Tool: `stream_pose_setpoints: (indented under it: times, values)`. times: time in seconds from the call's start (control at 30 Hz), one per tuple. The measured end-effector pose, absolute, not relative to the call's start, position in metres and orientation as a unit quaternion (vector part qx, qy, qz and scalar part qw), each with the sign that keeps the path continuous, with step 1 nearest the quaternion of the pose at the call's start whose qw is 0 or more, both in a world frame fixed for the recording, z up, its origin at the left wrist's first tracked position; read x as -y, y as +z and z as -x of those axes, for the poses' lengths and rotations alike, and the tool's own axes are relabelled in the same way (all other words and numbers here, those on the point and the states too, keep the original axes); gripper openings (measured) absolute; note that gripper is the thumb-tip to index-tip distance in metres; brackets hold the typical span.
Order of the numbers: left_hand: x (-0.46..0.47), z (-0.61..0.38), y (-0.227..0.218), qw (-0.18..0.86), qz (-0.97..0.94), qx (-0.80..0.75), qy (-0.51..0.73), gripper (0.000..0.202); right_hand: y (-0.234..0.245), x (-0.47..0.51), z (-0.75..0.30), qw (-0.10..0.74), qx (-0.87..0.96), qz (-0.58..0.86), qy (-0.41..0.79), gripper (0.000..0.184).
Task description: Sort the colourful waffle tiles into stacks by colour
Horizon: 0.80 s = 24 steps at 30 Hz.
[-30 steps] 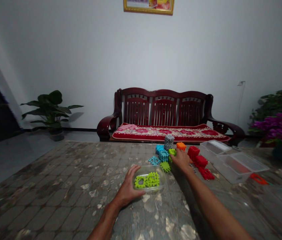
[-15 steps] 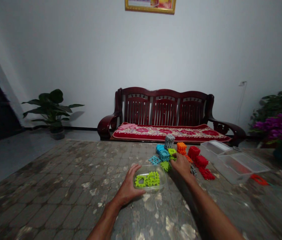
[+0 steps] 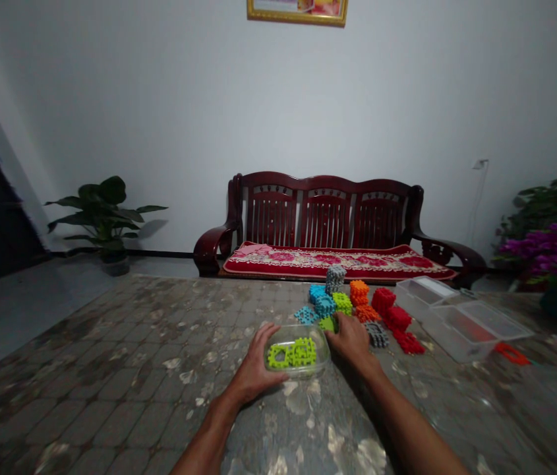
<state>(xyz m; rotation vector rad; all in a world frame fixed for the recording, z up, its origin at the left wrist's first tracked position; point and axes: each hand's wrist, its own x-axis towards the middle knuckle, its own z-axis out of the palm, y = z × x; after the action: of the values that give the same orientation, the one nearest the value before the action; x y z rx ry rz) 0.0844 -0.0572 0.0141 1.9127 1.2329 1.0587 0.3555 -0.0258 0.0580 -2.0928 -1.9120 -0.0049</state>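
A small clear plastic container (image 3: 320, 364) sits on the table in front of me with a few lime-green toothed plastic pieces (image 3: 292, 354) in it. My left hand (image 3: 254, 369) cups the container's left side, fingers curled round it. My right hand (image 3: 351, 338) rests just right of the container, its fingers closed on a green piece (image 3: 327, 324) at the container's far right corner. Behind lie blue pieces (image 3: 318, 303), a green stack (image 3: 342, 303), orange pieces (image 3: 360, 299), red pieces (image 3: 393, 318) and a grey stack (image 3: 335, 278).
Two clear plastic boxes (image 3: 459, 320) stand at the right of the stone-patterned table (image 3: 124, 356), with a red item (image 3: 511, 354) beside them. Purple flowers (image 3: 555, 254) are at far right. A dark wooden bench (image 3: 325, 231) and a potted plant (image 3: 103, 218) stand behind.
My right hand has drawn back from the pile of coloured pieces toward the container, bringing a green piece with it. The left hand has stayed on the container.
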Motion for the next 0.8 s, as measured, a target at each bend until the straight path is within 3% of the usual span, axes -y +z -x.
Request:
stream_pose_setpoints:
  times: [0.2, 0.33, 0.6, 0.67, 0.8]
  values:
    - [0.056, -0.085, 0.014, 0.321, -0.720, -0.465, 0.403, 0.096, 0.066, 0.034, -0.361, 0.244, 0.651, 0.718, 0.006, 0.043]
    - [0.056, -0.085, 0.014, 0.318, -0.720, -0.462, 0.409, 0.095, 0.079, 0.043, -0.351, 0.330, 0.708, 0.620, 0.080, 0.038]
    - [0.055, -0.086, 0.010, 0.312, -0.718, -0.445, 0.435, 0.095, 0.081, 0.056, -0.303, 0.258, 0.824, 0.488, 0.127, 0.051]
    - [0.055, -0.086, 0.009, 0.316, -0.716, -0.442, 0.438, 0.096, 0.074, 0.051, -0.298, 0.273, 0.827, 0.474, 0.128, 0.054]
    - [0.055, -0.085, 0.010, 0.321, -0.714, -0.442, 0.438, 0.099, 0.061, 0.037, -0.312, 0.359, 0.785, 0.491, 0.116, 0.042]
